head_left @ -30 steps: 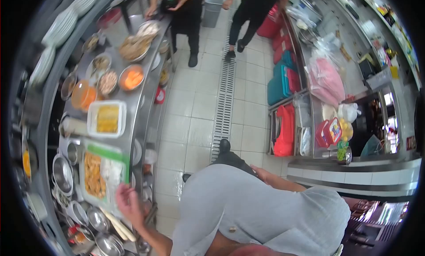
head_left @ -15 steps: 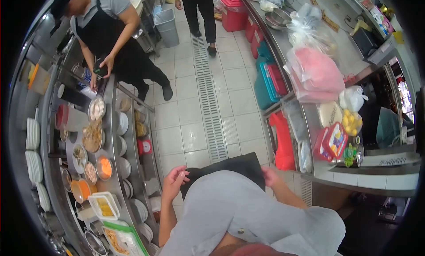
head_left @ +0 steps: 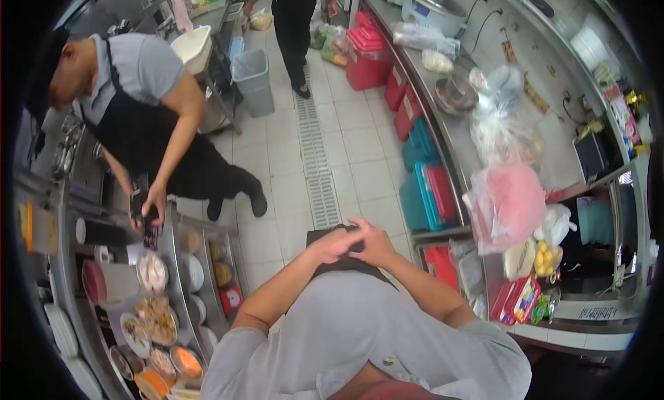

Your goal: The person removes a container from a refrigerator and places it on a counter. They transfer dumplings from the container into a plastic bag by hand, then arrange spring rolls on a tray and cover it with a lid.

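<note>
Both of my hands meet in front of my waist, just above the black apron (head_left: 321, 239). My left hand (head_left: 333, 245) reaches in from the left with its fingers stretched out, and its fingertips touch or overlap the other hand. My right hand (head_left: 375, 243) comes from the right, fingers apart, some of them lying toward the left one. I see no object in either hand, though the space between the palms is partly hidden. Below them lies the grey shirt (head_left: 332, 317) on my body.
To the left a co-worker (head_left: 131, 116) in a black apron holds a dark object over the counter. Bowls of food, including orange pieces (head_left: 186, 360), line that counter. A second person (head_left: 290, 33) stands ahead by the floor drain (head_left: 318, 165). Bagged pink goods (head_left: 508, 203) occupy the right counter.
My hands have come together from the two sides of the apron to its middle. The view has shifted, and the co-worker on the left appears larger.
</note>
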Demonstrator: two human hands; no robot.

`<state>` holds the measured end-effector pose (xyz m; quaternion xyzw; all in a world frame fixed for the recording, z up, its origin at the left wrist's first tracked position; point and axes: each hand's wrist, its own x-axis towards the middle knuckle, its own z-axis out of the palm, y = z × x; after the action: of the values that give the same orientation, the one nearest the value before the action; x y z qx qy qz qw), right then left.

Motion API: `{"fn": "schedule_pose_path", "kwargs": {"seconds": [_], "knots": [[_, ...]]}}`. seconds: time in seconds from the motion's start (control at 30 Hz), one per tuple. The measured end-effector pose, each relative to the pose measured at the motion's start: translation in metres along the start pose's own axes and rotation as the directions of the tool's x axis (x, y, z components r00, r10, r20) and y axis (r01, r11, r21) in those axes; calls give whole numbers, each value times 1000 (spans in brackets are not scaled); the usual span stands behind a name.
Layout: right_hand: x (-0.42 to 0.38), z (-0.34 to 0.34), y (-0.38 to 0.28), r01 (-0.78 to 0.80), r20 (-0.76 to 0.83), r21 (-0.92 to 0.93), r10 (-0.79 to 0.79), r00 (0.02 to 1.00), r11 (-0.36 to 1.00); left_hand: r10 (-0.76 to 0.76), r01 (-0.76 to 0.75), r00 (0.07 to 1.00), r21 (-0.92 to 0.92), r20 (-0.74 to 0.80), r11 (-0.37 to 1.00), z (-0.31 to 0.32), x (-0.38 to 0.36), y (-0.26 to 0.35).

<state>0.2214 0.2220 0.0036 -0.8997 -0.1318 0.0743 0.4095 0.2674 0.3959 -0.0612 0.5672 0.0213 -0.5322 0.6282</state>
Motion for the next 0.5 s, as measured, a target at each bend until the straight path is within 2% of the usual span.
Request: {"fn": "schedule_pose_path", "kwargs": {"seconds": [0.03,0.1,0.17,0.2,0.3,0.33,0.43,0.47,0.5], "knots": [[21,-9,12,-49,31,11,48,998,999,210,-212,977,146,29,966,0,14,19],[55,-20,35,-158,102,46,153,983,986,63,-63,998,457,15,887,-20,20,71],[85,-29,45,-158,65,108,152,986,981,21,-20,1000,710,8,704,-30,20,131],[102,-34,52,-155,45,139,150,988,978,150,-205,979,713,140,670,-55,66,111],[153,-28,110,-290,30,463,312,950,838,199,-331,943,768,265,548,-85,92,190],[169,-21,154,-307,74,430,306,949,849,212,-348,937,777,276,525,-97,108,215],[244,-63,215,-488,248,216,436,865,846,282,-318,932,887,228,335,-155,173,270],[267,-67,254,-501,112,295,491,864,814,434,-421,874,782,217,458,-185,196,282],[284,-68,288,-509,-13,375,554,833,775,458,-377,868,855,191,357,-234,238,277]]}}
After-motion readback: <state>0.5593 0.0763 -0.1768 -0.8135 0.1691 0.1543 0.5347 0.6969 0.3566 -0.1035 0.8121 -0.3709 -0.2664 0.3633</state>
